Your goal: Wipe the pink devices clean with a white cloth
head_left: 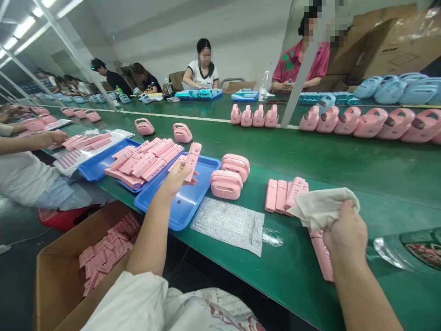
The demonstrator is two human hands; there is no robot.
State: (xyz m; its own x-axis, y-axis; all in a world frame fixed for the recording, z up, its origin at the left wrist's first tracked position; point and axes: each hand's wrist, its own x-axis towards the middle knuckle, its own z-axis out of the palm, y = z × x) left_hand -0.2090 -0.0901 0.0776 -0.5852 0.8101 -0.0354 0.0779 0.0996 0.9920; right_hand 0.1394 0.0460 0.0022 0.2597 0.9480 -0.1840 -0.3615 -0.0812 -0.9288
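My left hand [177, 177] is closed around a long pink plastic panel [193, 158], held above a blue tray [182, 207]. My right hand [344, 230] grips a crumpled white cloth [322, 207], and a pink panel [322, 255] lies under it on the green belt. Three pink panels [284, 195] lie side by side just left of the cloth. Two pink cases [229, 177] are stacked right of the blue tray.
A second blue tray [94, 168] holds several pink panels [144, 161]. A bubble-wrap sheet [229, 225] lies on the green conveyor [310, 156]. A cardboard box [58, 276] of pink parts stands below. Rows of pink cases [365, 122] and other workers line the belt.
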